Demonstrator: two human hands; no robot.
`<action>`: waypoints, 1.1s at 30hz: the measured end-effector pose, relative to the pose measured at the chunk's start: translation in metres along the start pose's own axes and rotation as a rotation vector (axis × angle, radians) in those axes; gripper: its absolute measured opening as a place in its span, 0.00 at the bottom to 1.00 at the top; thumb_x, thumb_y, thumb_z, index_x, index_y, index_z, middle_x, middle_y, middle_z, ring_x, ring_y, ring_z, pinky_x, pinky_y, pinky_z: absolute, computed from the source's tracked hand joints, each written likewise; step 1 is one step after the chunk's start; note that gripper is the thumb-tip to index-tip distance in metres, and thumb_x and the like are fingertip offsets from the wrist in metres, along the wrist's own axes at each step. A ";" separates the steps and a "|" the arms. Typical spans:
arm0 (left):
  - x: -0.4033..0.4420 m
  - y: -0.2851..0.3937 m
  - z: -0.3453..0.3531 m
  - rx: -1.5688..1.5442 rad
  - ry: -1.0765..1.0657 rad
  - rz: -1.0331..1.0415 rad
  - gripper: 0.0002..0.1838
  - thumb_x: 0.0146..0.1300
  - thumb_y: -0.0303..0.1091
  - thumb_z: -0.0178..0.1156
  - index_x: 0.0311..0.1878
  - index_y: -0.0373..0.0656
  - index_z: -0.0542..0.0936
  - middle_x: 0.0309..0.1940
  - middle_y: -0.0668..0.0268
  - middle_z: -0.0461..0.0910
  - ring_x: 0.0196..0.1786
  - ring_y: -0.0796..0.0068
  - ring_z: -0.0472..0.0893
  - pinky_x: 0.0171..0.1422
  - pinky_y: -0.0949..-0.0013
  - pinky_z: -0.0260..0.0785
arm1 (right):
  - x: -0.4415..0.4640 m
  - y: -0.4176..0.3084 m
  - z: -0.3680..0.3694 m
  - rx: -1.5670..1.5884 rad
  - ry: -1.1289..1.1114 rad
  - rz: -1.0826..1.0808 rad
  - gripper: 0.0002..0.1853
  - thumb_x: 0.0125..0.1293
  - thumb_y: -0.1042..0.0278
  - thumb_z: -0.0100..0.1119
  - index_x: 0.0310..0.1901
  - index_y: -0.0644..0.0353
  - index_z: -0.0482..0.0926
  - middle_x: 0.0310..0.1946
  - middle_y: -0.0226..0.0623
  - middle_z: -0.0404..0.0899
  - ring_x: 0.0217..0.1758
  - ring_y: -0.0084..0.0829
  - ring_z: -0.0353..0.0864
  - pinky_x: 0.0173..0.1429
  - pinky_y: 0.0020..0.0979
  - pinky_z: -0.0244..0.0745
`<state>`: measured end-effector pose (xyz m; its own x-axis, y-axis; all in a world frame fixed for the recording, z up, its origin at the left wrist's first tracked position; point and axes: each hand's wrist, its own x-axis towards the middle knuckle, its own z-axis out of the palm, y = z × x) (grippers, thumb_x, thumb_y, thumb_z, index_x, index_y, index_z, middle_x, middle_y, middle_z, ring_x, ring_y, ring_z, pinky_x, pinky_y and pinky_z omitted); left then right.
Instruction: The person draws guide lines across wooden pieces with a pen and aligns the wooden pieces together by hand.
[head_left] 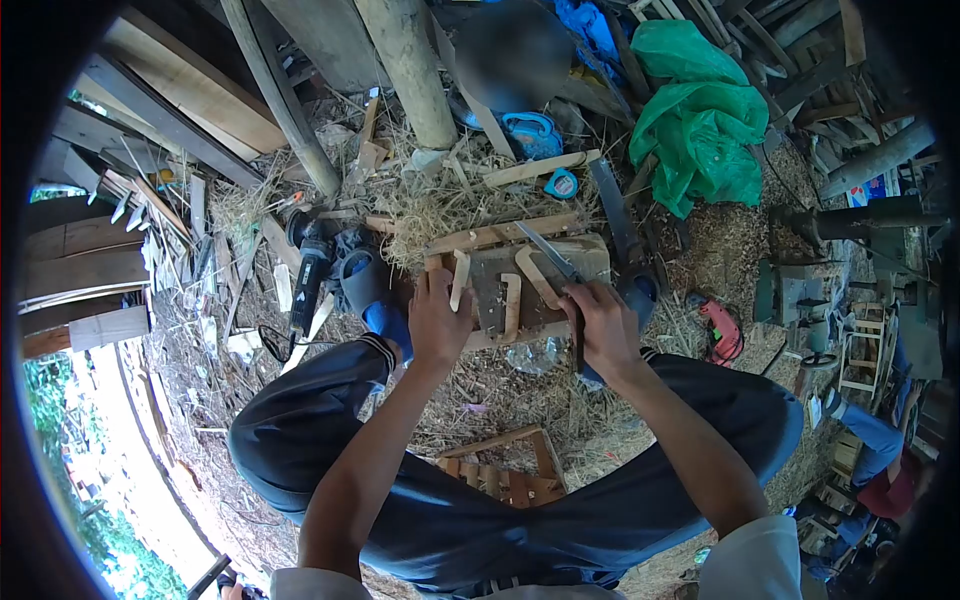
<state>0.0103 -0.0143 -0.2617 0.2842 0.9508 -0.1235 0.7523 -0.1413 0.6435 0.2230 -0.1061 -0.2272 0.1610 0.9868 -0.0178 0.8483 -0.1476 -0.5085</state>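
Note:
My left hand (440, 318) has its fingers wrapped round a small wooden piece (433, 263) at the left end of a wooden block (595, 262). My right hand (603, 325) is closed on the handle of a knife, whose blade (545, 250) points up and left over the block. Between my hands, pale hooked wooden pieces lie on the block: one (461, 280) by my left hand, one (512, 305) in the middle and one (538, 277) beside the knife. What my left palm covers is hidden.
A black power tool (312, 275) lies at the left, a red one (720, 328) at the right. Beyond the block are a saw (615, 215), a blue tape measure (561, 182) and a green plastic bag (700, 130). Other people (885, 490) are at the far right.

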 end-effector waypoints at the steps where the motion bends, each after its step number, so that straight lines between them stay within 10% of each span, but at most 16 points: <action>1: -0.004 0.007 0.001 0.103 0.083 0.108 0.16 0.54 0.32 0.63 0.43 0.39 0.70 0.39 0.52 0.75 0.40 0.48 0.76 0.44 0.54 0.66 | 0.000 0.003 0.001 -0.026 0.017 -0.065 0.09 0.60 0.64 0.58 0.39 0.59 0.76 0.33 0.43 0.73 0.39 0.44 0.79 0.35 0.42 0.77; 9: -0.032 0.041 0.030 0.282 -0.077 0.343 0.17 0.51 0.33 0.65 0.40 0.35 0.72 0.36 0.54 0.73 0.43 0.53 0.75 0.46 0.55 0.66 | 0.001 0.002 0.014 -0.167 -0.042 -0.116 0.10 0.56 0.67 0.61 0.38 0.60 0.76 0.36 0.41 0.73 0.44 0.42 0.76 0.38 0.40 0.78; 15: -0.009 0.040 0.006 -0.265 -0.155 -0.159 0.15 0.55 0.33 0.65 0.40 0.35 0.72 0.36 0.58 0.76 0.34 0.67 0.79 0.38 0.67 0.71 | 0.009 -0.007 0.005 -0.095 -0.027 -0.076 0.14 0.46 0.66 0.66 0.35 0.58 0.75 0.36 0.45 0.73 0.42 0.44 0.76 0.39 0.42 0.77; 17: -0.001 0.038 -0.012 -0.890 -0.209 -0.460 0.18 0.60 0.36 0.64 0.45 0.33 0.72 0.35 0.63 0.75 0.32 0.78 0.76 0.35 0.72 0.68 | 0.010 -0.008 0.004 -0.065 0.001 -0.085 0.15 0.44 0.66 0.67 0.34 0.58 0.75 0.36 0.46 0.73 0.40 0.45 0.76 0.39 0.43 0.77; 23: 0.013 0.081 -0.093 -1.087 -0.223 -0.401 0.17 0.64 0.38 0.60 0.52 0.38 0.74 0.36 0.70 0.74 0.36 0.80 0.74 0.40 0.74 0.67 | 0.023 -0.017 -0.003 0.422 0.061 0.026 0.16 0.47 0.68 0.67 0.38 0.61 0.77 0.31 0.44 0.73 0.32 0.36 0.76 0.37 0.36 0.74; 25: 0.014 0.104 -0.125 -1.124 -0.212 -0.398 0.17 0.64 0.38 0.59 0.52 0.39 0.74 0.37 0.70 0.74 0.38 0.80 0.74 0.42 0.74 0.67 | 0.034 -0.027 -0.015 1.026 -0.002 0.030 0.14 0.50 0.73 0.66 0.40 0.63 0.76 0.31 0.37 0.74 0.34 0.26 0.75 0.36 0.29 0.73; 33: 0.010 0.135 -0.164 -1.281 -0.060 0.173 0.18 0.60 0.29 0.64 0.51 0.34 0.74 0.40 0.65 0.78 0.44 0.81 0.76 0.51 0.76 0.67 | 0.052 -0.133 -0.152 0.997 0.334 -0.238 0.17 0.50 0.80 0.67 0.42 0.63 0.75 0.38 0.29 0.70 0.39 0.18 0.73 0.36 0.18 0.69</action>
<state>0.0171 0.0211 -0.0521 0.3715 0.9282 0.0216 -0.3887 0.1344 0.9115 0.1952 -0.0456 -0.0294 0.3037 0.8927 0.3330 0.1073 0.3152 -0.9429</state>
